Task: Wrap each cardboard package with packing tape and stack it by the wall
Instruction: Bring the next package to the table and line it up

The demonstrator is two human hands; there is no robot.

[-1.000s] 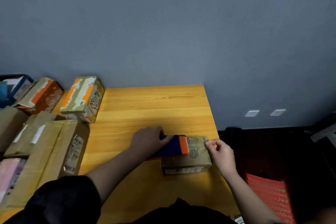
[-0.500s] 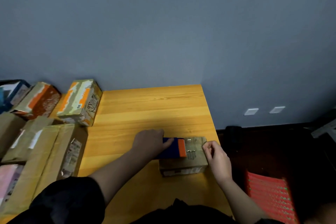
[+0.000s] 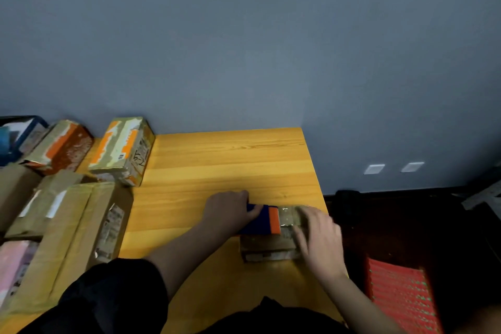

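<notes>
Cardboard package (image 3: 267, 248), small and brown, sits on the wooden table (image 3: 230, 165) close to the right edge, toward the near side. Clear tape (image 3: 288, 215) glints across its top face.

Left hand (image 3: 229, 211): fingers curled round the blue body of a tape dispenser (image 3: 260, 221), which lies on the package's top at its left end; the dispenser's orange end faces right, meeting the taped strip.

Right hand (image 3: 318, 238): motion-blurred, lying over the package's right end with fingers extended and fairly flat on the taped top. Whether any fingertip pinches the tape, I cannot tell.

Left side of table: a cluster of other boxes. An orange-and-white printed box (image 3: 123, 150) stands at the far edge against the grey wall (image 3: 244, 49), a second orange printed box (image 3: 61, 145) just left of it. Nearer, a long brown carton (image 3: 73, 238) with labels on its side lies along the left edge, more brown parcels beside it.

Floor to the right of the table: a red ribbed object (image 3: 401, 298). Two white wall plates (image 3: 393, 168) sit low on the wall.
</notes>
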